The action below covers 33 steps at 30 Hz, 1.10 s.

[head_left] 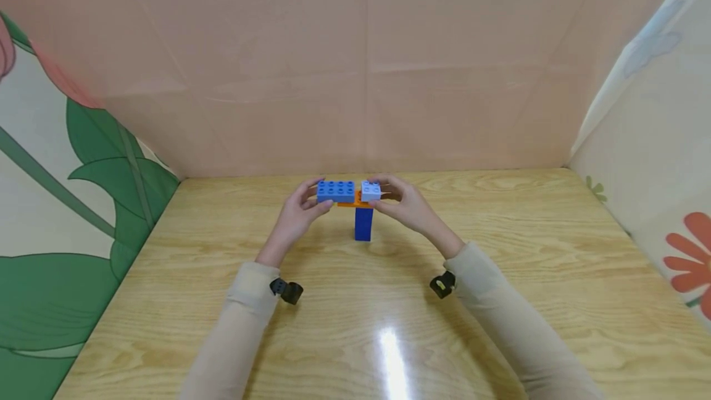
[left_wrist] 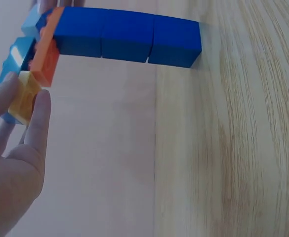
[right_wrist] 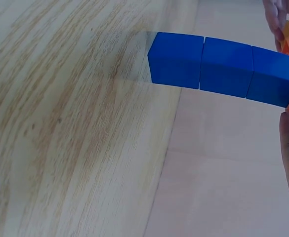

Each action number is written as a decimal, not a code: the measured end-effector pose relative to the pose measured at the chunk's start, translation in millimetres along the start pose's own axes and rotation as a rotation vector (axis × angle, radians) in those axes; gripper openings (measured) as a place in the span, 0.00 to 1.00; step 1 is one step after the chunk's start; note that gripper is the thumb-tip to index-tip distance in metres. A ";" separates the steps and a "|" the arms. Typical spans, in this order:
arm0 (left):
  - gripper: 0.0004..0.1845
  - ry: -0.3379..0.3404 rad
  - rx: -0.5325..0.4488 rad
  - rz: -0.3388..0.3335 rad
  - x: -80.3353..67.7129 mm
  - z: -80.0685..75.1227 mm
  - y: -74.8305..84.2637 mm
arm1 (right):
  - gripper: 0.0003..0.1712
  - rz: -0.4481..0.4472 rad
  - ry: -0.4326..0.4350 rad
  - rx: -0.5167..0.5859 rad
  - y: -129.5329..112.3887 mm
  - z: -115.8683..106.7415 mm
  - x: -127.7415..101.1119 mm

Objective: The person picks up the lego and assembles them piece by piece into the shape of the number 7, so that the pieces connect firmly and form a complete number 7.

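A tower of dark blue bricks [head_left: 363, 225] stands upright on the table, seen sideways in both wrist views. An orange brick [left_wrist: 46, 61] lies across its top. My left hand [head_left: 297, 213] pinches a long blue brick [head_left: 336, 191] at its left end, thumb in front and fingers behind. Under that brick a yellow brick [left_wrist: 24, 98] shows between the left fingers, beside the orange one. On the orange brick's right part sits a small light blue brick [head_left: 371, 191], which my right hand [head_left: 404, 204] pinches. The right fingertips are mostly cut off in the right wrist view.
The wooden table [head_left: 355, 301] ends at a plain pinkish backdrop [head_left: 366, 110] behind the tower. Printed panels with leaves [head_left: 111, 165] and a red flower [head_left: 691, 261] flank it. A camera is strapped at each wrist.
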<state>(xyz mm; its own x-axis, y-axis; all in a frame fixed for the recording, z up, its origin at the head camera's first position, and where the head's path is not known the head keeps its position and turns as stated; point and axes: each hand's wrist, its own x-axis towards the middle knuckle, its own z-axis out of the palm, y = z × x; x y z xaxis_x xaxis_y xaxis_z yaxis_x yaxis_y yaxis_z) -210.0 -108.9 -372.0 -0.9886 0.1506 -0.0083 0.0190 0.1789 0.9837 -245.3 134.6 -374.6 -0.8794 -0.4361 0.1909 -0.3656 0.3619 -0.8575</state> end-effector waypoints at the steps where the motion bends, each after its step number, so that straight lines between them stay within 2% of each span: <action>1: 0.31 -0.005 -0.006 0.004 0.6 0.6 -0.5 | 0.24 0.002 0.002 -0.002 -0.1 0.2 -0.1; 8: 0.32 -0.028 -0.044 0.025 3.0 3.5 -5.2 | 0.24 0.003 -0.002 0.039 -2.4 1.2 -1.6; 12: 0.33 -0.050 0.001 0.058 1.7 2.5 -8.2 | 0.24 -0.008 0.000 0.035 -2.0 1.7 -1.5; 16: 0.32 -0.063 0.144 0.123 0.4 1.4 -9.1 | 0.25 -0.012 -0.001 0.026 -1.7 2.5 -1.0; 21: 0.26 -0.086 0.374 0.249 -0.2 0.3 -7.7 | 0.25 -0.044 -0.006 0.026 -2.6 3.8 -0.2; 23: 0.24 -0.096 0.438 0.286 -0.4 -0.5 -7.0 | 0.25 -0.059 -0.009 0.026 -3.0 4.1 -0.1; 30: 0.23 -0.115 0.523 0.292 -3.7 -1.2 -4.3 | 0.25 -0.089 -0.028 0.028 -3.8 5.5 0.0; 33: 0.25 -0.086 0.593 0.352 -2.9 0.4 -6.7 | 0.25 -0.084 -0.032 0.033 -4.3 6.5 -0.2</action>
<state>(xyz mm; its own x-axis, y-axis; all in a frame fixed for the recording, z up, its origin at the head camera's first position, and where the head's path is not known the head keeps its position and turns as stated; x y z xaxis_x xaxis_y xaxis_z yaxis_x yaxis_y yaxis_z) -207.2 -110.1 -378.7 -0.8938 0.3691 0.2549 0.4389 0.6024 0.6667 -241.5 127.8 -374.0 -0.8360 -0.4896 0.2477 -0.4264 0.2957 -0.8548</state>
